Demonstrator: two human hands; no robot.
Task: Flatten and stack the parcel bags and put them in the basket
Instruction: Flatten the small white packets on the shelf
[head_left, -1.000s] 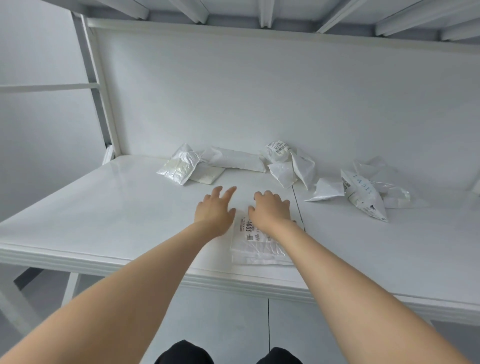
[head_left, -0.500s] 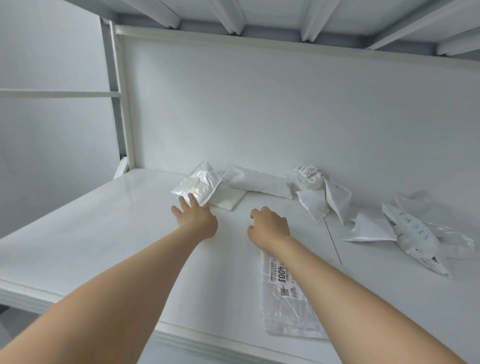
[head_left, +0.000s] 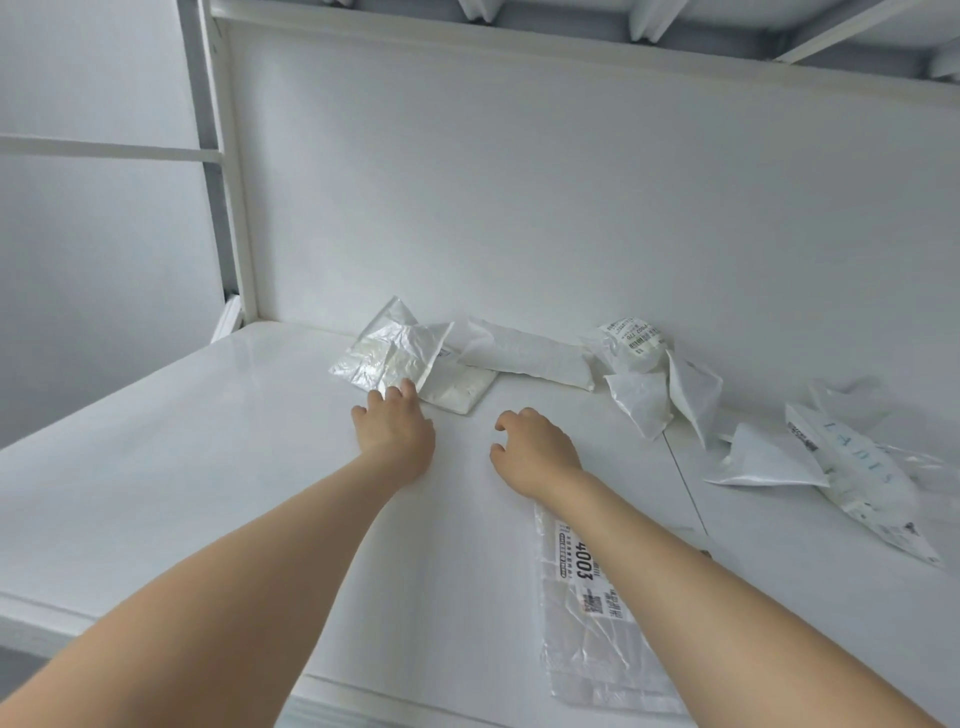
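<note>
Both hands have left the bag they were pressing a second ago and reach up the frame: our left hand (head_left: 395, 431) stretches relaxed fingers to the near edge of a crumpled bag (head_left: 387, 358) at centre without closing on it, and our right hand (head_left: 535, 447) hovers beside it, loosely curled and holding nothing. Beneath them the white table (head_left: 182, 467) fills the lower frame. On it, at lower right and partly under our right forearm, lies the flattened bag (head_left: 587, 597) with its 4003 label, released. Smaller bags wait further up: a printed bag (head_left: 857, 478) at right, a long folded bag (head_left: 524, 356) and a labelled crumpled bag (head_left: 634, 353). We judge one bag done and the second being fetched; no basket shows.
</note>
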